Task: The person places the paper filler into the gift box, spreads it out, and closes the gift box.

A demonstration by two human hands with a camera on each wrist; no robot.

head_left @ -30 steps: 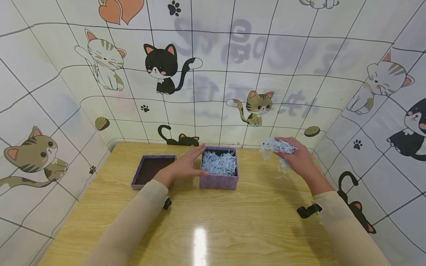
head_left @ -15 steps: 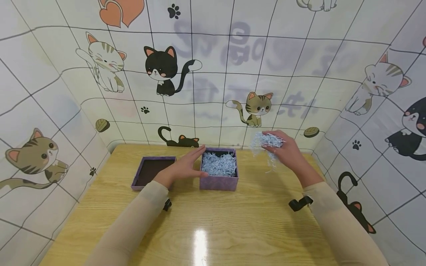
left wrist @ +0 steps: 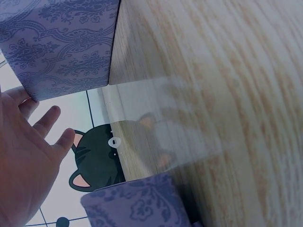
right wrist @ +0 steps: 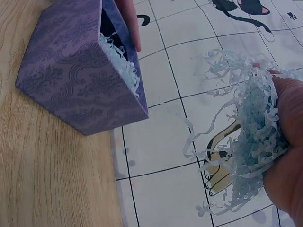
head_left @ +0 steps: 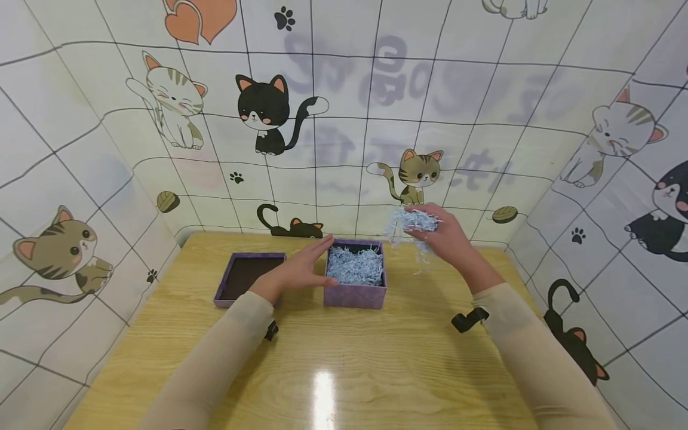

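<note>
A purple patterned box [head_left: 355,295] stands on the table, filled with pale blue shredded paper [head_left: 355,266]. My left hand [head_left: 294,270] rests at the box's left side, fingers extended along it; the left wrist view shows this hand [left wrist: 28,156] with spread fingers near the patterned wall [left wrist: 61,42]. Raised to the right of the box, my right hand [head_left: 441,233] grips a clump of shredded paper [head_left: 419,221]. Loose strands dangle from that clump [right wrist: 255,132] in the right wrist view, apart from the box [right wrist: 71,66].
The box's lid [head_left: 249,278] lies upturned left of the box, its dark inside facing up, partly behind my left hand. A wooden table [head_left: 344,358] carries everything. A cat-print wall covering [head_left: 344,131] rises directly behind the table and along both sides.
My right hand has moved left, closer to the box, carrying the clump of shredded paper and rising slightly. The left hand and the box stay where they were.
</note>
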